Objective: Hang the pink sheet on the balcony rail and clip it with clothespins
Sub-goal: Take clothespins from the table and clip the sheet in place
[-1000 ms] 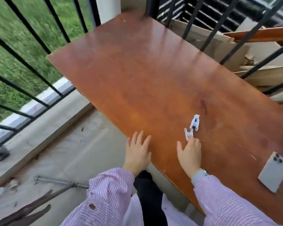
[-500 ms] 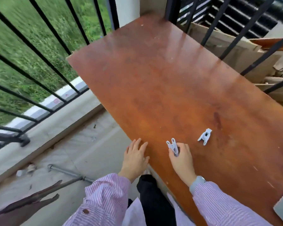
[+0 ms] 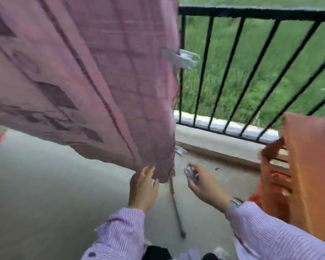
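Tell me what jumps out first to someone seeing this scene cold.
The big pink sheet fills the upper left, hanging in front of the black balcony rail, with a pale clothespin on its right edge. Below it, the left hand reaches up to the sheet's lower corner, while the right hand pinches another clothespin just to its right. An orange-brown table crowds the right edge.

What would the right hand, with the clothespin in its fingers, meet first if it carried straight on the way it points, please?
Most likely the lower edge of the pink sheet, up and to the left of the right hand and its clothespin; blur leaves depth unclear.
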A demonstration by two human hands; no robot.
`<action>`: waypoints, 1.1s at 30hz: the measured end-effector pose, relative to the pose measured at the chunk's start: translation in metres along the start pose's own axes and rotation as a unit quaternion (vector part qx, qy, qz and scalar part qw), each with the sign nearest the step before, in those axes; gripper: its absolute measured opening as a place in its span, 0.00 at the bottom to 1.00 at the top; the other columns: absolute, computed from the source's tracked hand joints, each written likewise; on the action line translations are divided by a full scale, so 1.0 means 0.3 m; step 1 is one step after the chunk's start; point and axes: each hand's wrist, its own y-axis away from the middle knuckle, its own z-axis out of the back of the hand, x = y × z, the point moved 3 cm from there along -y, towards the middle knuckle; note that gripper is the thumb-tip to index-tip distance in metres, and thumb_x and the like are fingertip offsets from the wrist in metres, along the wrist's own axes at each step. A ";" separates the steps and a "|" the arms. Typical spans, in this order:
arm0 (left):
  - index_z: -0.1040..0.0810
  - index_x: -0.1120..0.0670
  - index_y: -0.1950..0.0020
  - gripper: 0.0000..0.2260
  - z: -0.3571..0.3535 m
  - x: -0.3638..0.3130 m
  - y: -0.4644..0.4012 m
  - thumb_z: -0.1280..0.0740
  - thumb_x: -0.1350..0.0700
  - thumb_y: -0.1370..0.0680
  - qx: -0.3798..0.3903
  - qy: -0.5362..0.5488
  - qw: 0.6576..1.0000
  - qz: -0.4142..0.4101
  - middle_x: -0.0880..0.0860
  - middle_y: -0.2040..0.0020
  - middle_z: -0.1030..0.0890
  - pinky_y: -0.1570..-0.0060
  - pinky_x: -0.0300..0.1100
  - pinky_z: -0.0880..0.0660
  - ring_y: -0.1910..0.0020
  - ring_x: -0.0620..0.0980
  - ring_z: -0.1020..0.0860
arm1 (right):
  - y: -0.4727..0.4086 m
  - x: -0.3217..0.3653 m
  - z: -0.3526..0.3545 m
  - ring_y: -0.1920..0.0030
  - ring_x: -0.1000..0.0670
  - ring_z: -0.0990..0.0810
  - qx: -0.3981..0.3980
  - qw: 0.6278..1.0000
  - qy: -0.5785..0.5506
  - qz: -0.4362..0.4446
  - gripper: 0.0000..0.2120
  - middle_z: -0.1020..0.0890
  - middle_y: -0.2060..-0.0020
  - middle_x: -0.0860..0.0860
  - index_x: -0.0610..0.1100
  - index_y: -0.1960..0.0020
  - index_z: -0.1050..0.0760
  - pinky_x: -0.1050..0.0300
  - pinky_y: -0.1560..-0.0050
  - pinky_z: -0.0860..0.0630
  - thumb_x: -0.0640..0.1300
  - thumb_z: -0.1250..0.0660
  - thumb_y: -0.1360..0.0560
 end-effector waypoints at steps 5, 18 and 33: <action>0.34 0.54 0.32 0.20 0.367 0.550 0.105 0.39 0.53 0.23 -0.109 -0.025 0.984 0.136 0.55 0.31 0.31 0.32 0.46 0.39 0.32 0.54 0.34 | -0.177 0.587 -0.413 0.58 0.38 0.21 0.084 0.987 0.010 0.138 0.15 0.20 0.58 0.41 0.46 0.43 0.35 0.47 0.58 0.26 0.53 0.42 0.25; 0.29 0.58 0.36 0.23 0.922 1.552 0.087 0.42 0.49 0.28 -0.269 0.068 0.891 0.358 0.59 0.38 0.25 0.37 0.54 0.32 0.38 0.59 0.29 | -0.669 1.601 -1.222 0.63 0.58 0.26 0.246 0.910 -0.066 0.326 0.14 0.30 0.63 0.62 0.39 0.43 0.31 0.51 0.57 0.23 0.42 0.37 0.27; 0.33 0.54 0.33 0.19 1.737 2.568 -0.622 0.38 0.55 0.24 -0.325 0.013 0.870 0.369 0.54 0.34 0.29 0.35 0.49 0.35 0.34 0.53 0.32 | -1.533 2.706 -1.934 0.67 0.58 0.22 0.300 0.880 -0.154 0.336 0.11 0.24 0.62 0.51 0.42 0.42 0.33 0.66 0.59 0.25 0.37 0.39 0.24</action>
